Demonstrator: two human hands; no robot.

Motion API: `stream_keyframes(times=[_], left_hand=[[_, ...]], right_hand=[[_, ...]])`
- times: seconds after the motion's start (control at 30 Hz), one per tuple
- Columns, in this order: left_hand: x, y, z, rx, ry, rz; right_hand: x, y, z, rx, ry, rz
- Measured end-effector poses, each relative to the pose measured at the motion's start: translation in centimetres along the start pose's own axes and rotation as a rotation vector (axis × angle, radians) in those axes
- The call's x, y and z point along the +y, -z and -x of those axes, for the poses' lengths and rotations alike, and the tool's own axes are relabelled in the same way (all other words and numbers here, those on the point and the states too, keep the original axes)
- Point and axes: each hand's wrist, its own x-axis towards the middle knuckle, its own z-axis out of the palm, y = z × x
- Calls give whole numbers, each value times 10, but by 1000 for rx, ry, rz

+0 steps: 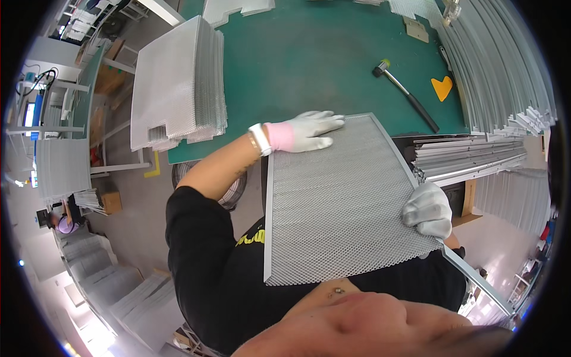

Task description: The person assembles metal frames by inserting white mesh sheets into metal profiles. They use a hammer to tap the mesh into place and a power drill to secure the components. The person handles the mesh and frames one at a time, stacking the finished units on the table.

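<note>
A silver metal mesh panel leans between my body and the green table, with thin metal frame strips on its left, far and right sides. The near edge of the mesh shows no strip. My left hand, in a white glove with a pink cuff, lies on the far left corner with fingers stretched out. My right hand, also in a white glove, is curled round the right frame strip at the mesh's edge. The near end of that strip angles away from the mesh and sticks out past it.
Stacked mesh sheets stand on the green table at left. A mallet, an orange heart-shaped piece and a beige plate lie at right. Beyond are piled long metal strips, with more frame strips below.
</note>
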Motion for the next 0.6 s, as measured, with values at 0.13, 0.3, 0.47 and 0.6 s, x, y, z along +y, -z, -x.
stream_keyframes(times=[0.13, 0.3, 0.47, 0.6], left_hand=[[6, 3, -15, -48, 5, -43], [6, 4, -21, -65, -20, -81], [6, -1, -51, -66, -1, -55], [-7, -5, -60, -10, 56, -36]], right_hand=[[-1, 2, 13, -41, -52, -53], [-1, 0, 6, -14, -6, -20], [4, 0, 12, 1, 48, -45], [1, -2, 14, 34, 46, 9]])
